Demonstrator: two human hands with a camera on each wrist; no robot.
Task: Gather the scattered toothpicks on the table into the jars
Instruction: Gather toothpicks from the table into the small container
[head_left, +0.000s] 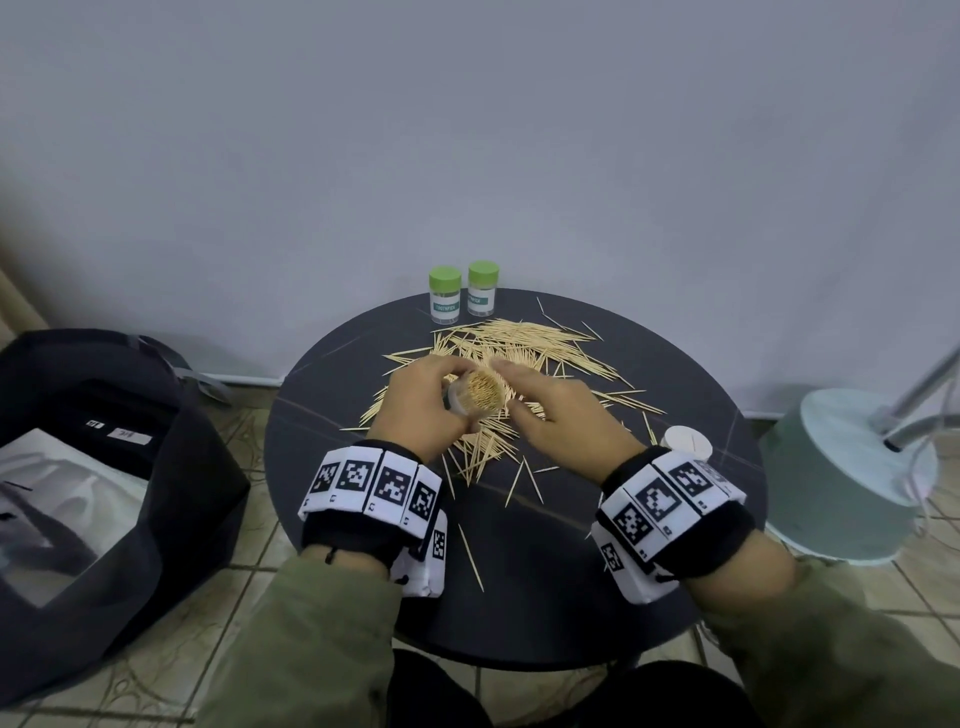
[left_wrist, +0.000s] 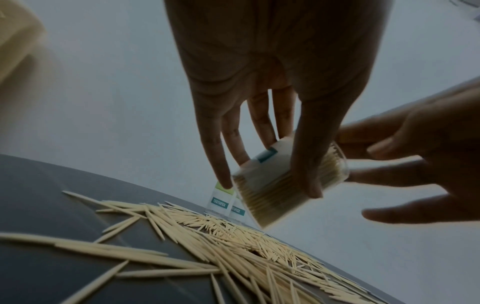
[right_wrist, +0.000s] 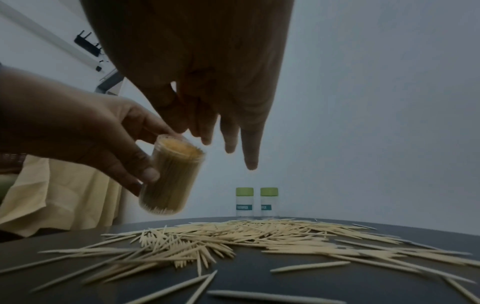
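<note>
My left hand (head_left: 423, 397) grips a clear open jar (head_left: 480, 397) packed full of toothpicks, held tilted above the round dark table (head_left: 597, 571). The same jar (right_wrist: 172, 174) shows in the right wrist view, and in the left wrist view the jar (left_wrist: 272, 185) sits between thumb and fingers. My right hand (head_left: 550, 410) hovers beside the jar's mouth with fingers straight, holding nothing. A wide pile of loose toothpicks (head_left: 524, 348) covers the table under both hands. Two capped jars with green lids (head_left: 445, 293) (head_left: 483, 287) stand at the table's far edge.
A white lid (head_left: 687, 442) lies on the table to the right of my right wrist. A black bag (head_left: 104, 467) stands on the floor at the left. A pale green lamp base (head_left: 852, 467) sits on the floor at the right. A wall rises just behind the table.
</note>
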